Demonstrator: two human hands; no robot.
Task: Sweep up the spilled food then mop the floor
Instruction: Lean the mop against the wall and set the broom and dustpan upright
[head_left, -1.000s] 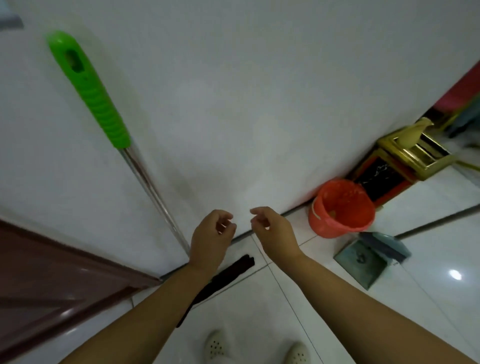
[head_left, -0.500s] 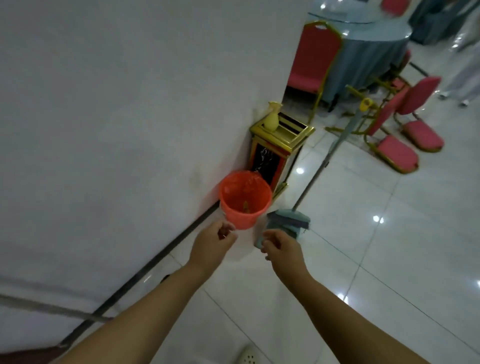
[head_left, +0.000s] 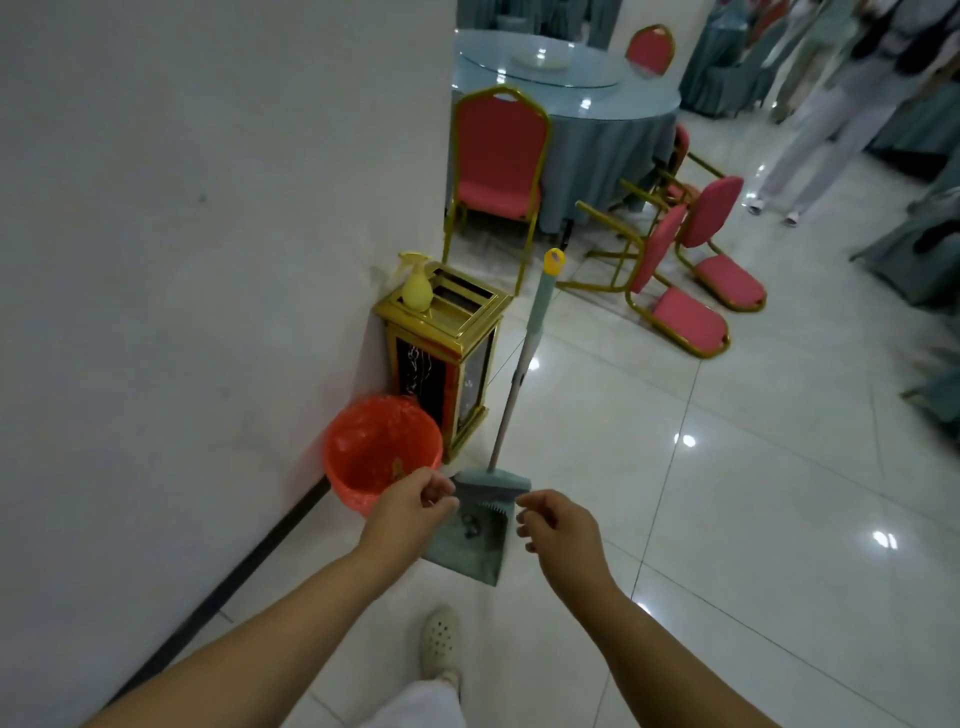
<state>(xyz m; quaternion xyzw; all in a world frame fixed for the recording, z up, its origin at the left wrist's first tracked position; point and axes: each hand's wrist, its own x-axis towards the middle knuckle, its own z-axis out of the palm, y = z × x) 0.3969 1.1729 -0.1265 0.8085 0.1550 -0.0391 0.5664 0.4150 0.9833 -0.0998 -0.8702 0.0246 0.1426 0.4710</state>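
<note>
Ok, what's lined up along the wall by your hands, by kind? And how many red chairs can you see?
Orange bucket: 1
Dustpan: 1
Gold bin: 1
Yellow spray bottle: 1
Red chairs: 4 clear; a fifth is mostly hidden
Total: 8

Left hand (head_left: 410, 506) covers near rim of orange bin (head_left: 382, 452) and left corner of dustpan (head_left: 475, 525). Small dark bits in the pan: too small to identify. People (head_left: 831, 104) top right blurred, cut off by frame edge. Both forearms run out of frame at bottom
</note>
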